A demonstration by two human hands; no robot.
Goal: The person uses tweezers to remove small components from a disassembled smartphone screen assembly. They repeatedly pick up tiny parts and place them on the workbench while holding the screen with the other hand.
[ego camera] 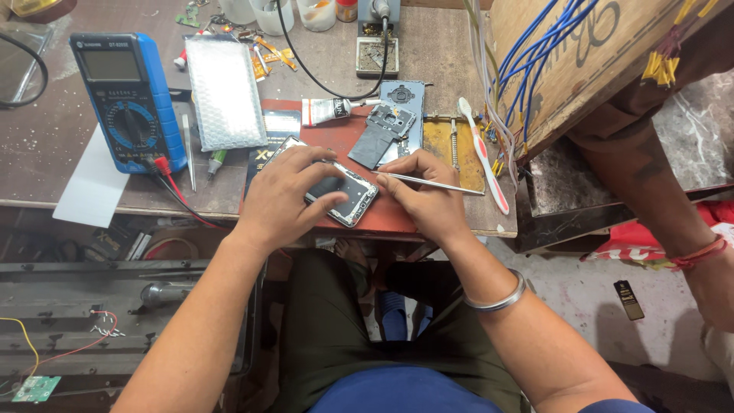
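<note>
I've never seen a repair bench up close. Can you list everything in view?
phone: one, dark, on red mat, under left hand
tweezers: one, silver, in right hand
red mat: one, bench centre
multimeter: one, blue, bench left
bubble pouch: one, silvery, beside multimeter
glue tube: one, white, on mat
phone frame: one, grey, behind phone
toothbrush: one, white-red, bench right
left hand: on phone
right hand: holds tweezers
</note>
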